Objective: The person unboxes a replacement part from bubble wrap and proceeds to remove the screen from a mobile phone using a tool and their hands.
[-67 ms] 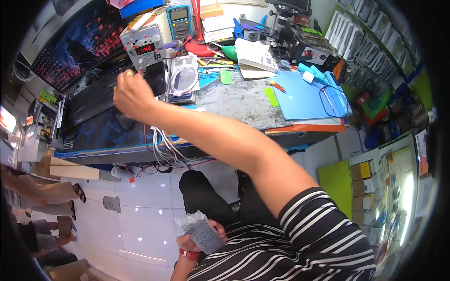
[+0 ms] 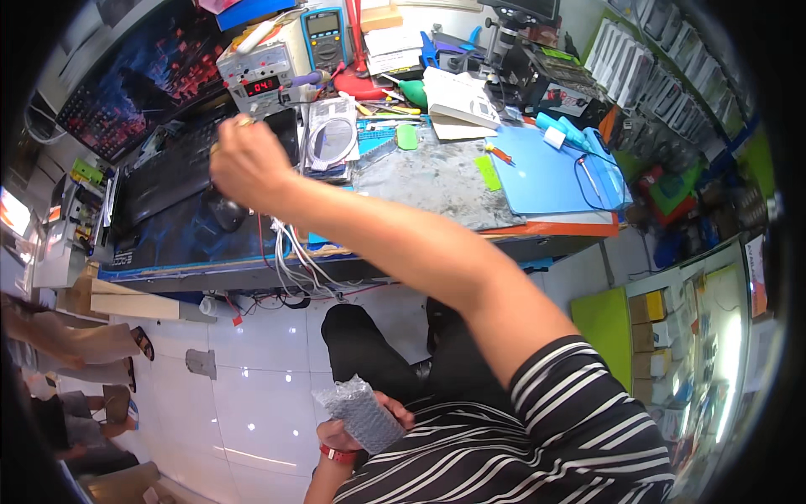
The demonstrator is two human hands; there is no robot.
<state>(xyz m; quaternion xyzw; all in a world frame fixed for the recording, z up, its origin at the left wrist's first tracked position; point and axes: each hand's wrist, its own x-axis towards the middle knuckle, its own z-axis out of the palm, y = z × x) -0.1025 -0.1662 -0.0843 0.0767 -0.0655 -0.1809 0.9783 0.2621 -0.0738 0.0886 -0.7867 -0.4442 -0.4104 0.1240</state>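
Observation:
My left hand, with a red wristband, is closed around a flat, rectangular packet in bubble wrap above my lap. The wrap's loose end stands up at the top, and what lies inside is not clear. Reaching far across to the left side of the bench, my right hand has its fingers curled in. Whatever they may hold is hidden behind the knuckles. Below that hand sits a black mouse, and a black keyboard lies to its left. A dark phone-like slab is partly behind the hand.
A power supply and a multimeter stand at the back. A coiled white cable lies on boxed items. A blue mat covers the bench's right. White cables hang over the front edge. Other people's legs show at left.
My right hand has shifted slightly to the right, uncovering more of the mouse. The left hand and the bubble-wrapped packet stay nearly in place.

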